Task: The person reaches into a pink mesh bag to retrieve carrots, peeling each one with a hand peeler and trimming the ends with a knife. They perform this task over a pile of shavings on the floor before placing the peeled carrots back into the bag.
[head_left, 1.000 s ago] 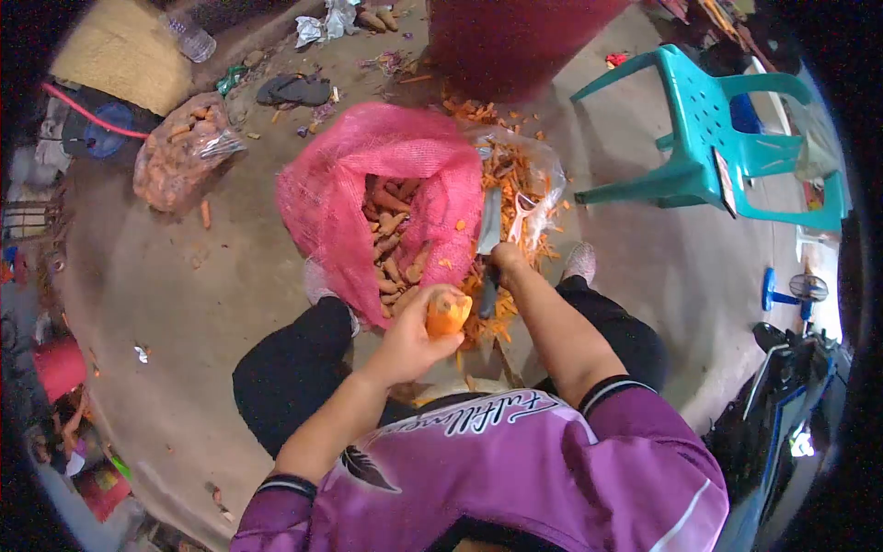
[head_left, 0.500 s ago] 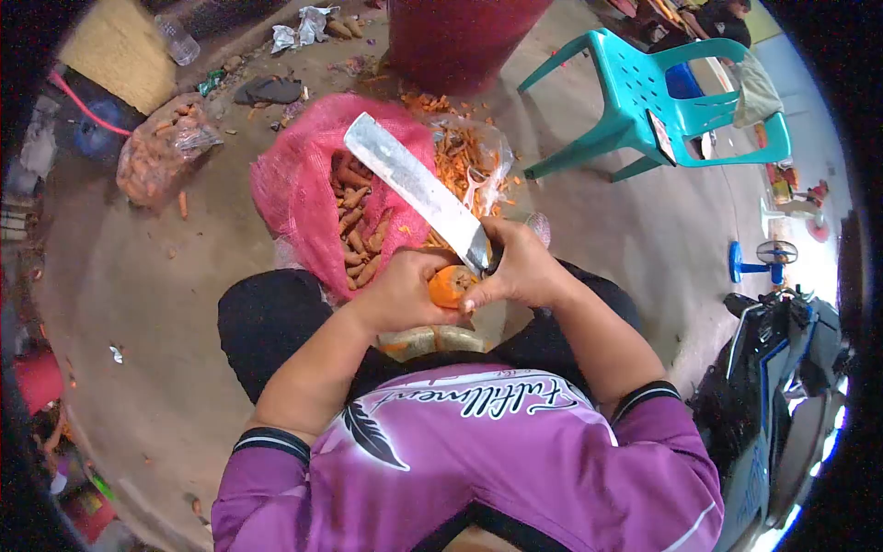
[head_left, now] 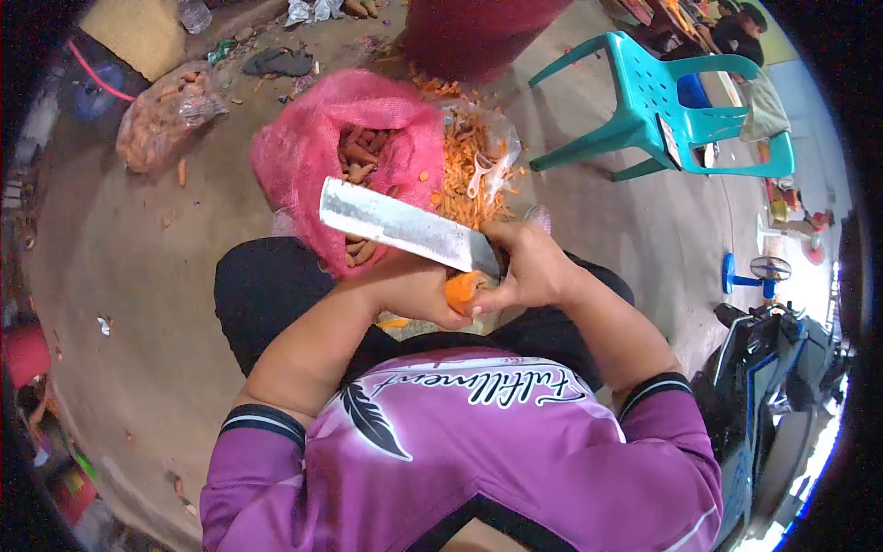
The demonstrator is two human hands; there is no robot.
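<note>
My left hand (head_left: 418,290) is closed around an orange carrot (head_left: 463,291), whose cut end faces right. My right hand (head_left: 529,262) grips a wide-bladed knife (head_left: 400,225) by its handle, its thumb against the carrot. The blade points to the upper left, passing over my left hand and the front of a pink mesh sack (head_left: 308,138). Inside the sack lie several unpeeled carrots (head_left: 363,147). Beside it, orange pieces (head_left: 460,179) fill a clear plastic bag, with a white-handled tool (head_left: 478,175) on top.
A teal plastic chair (head_left: 635,92) stands at the upper right, near a dark red tub (head_left: 469,37). At the left is a clear bag of carrots (head_left: 166,124). A blue fan (head_left: 750,281) and a motorcycle (head_left: 763,368) are at the right. Another person (head_left: 736,37) sits far back.
The knife blade has swung lower and lies flatter across my left hand. The carrot and both hands have shifted slightly right, and the carrot's cut end has turned rightward.
</note>
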